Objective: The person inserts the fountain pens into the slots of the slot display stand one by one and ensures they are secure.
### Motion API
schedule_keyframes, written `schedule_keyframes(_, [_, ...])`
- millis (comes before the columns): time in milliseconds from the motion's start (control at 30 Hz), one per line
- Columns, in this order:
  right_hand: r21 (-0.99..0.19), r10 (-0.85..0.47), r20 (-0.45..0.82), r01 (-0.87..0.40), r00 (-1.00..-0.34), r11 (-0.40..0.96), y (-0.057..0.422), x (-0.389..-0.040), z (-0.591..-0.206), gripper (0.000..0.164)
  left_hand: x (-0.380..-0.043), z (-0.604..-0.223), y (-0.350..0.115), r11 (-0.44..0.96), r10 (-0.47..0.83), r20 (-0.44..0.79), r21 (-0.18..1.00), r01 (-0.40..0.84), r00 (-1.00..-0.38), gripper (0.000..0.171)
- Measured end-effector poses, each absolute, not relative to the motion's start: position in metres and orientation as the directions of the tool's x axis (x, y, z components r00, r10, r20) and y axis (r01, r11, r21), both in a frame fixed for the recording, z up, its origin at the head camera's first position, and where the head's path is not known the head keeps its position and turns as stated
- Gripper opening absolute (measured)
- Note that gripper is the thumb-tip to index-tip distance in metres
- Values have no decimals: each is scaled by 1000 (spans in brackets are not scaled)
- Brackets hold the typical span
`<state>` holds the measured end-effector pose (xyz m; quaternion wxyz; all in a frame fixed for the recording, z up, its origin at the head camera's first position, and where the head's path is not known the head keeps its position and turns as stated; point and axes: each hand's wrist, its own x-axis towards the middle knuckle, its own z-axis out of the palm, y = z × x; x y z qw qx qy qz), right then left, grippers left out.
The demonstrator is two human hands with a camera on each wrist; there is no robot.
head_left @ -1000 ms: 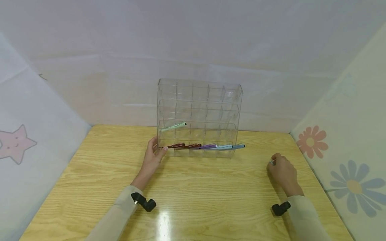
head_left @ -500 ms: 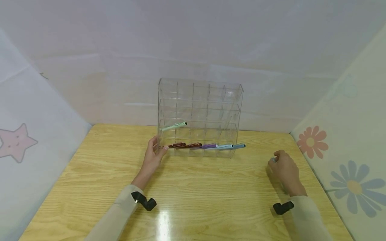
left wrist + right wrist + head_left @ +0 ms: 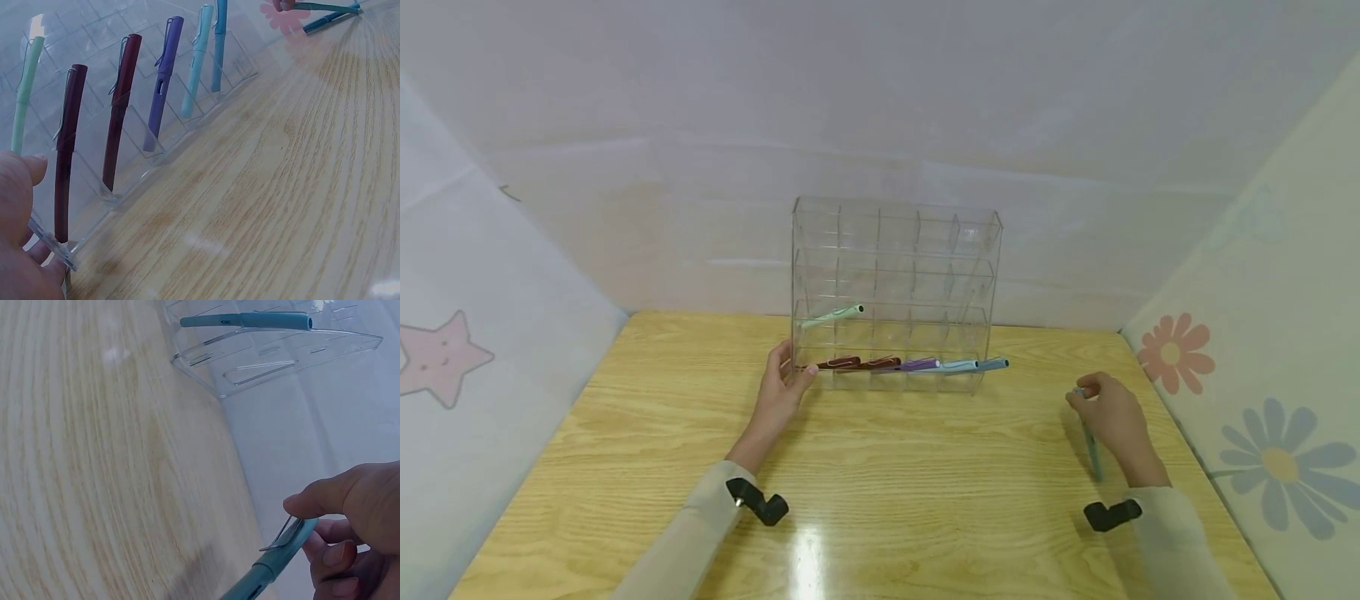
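Note:
My left hand (image 3: 778, 392) grips the lower left side of a clear acrylic pen rack (image 3: 895, 287), thumb in front. On the right, my right hand (image 3: 1108, 417) pinches a teal pen (image 3: 281, 550) by its cap end, near the clip; the pen slants down toward the table. In the rack's bottom row stand two dark red pens (image 3: 70, 150), a purple pen (image 3: 164, 84), a light blue pen (image 3: 197, 62) and a blue pen (image 3: 219, 47). A mint green pen (image 3: 28, 94) leans in the row above, at the left.
The wooden table (image 3: 910, 500) runs beneath both hands. Behind the rack hangs a pale cloth wall (image 3: 700, 208), with printed side walls left and right. In the left wrist view, a darker blue pen (image 3: 319, 24) lies on the table by my right hand.
My right hand has risen slightly and shifted right, and the teal pen's length now shows below it. My left hand and the rack have stayed in place.

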<state>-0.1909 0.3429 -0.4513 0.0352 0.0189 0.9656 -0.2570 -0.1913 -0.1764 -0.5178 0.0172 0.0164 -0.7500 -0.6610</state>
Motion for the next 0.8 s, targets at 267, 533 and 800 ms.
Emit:
schedule_keyframes(267, [-528,-3,-56,27,-998,849,344,-191,-450,49,-190,-517,-177,129,-46,-1,992,-7,-999,77])
schedule_keyframes(533, [-554,-3,-80,41,-997,832,345,-190,-445,51,-190,-516,-176,123,-45,-3,992,-9,-999,76])
schedule_keyframes(800, [-583,4,-92,57,-996,811,343,-187,-440,55,-192,-519,-176,112,-51,-5,994,-11,-999,74])
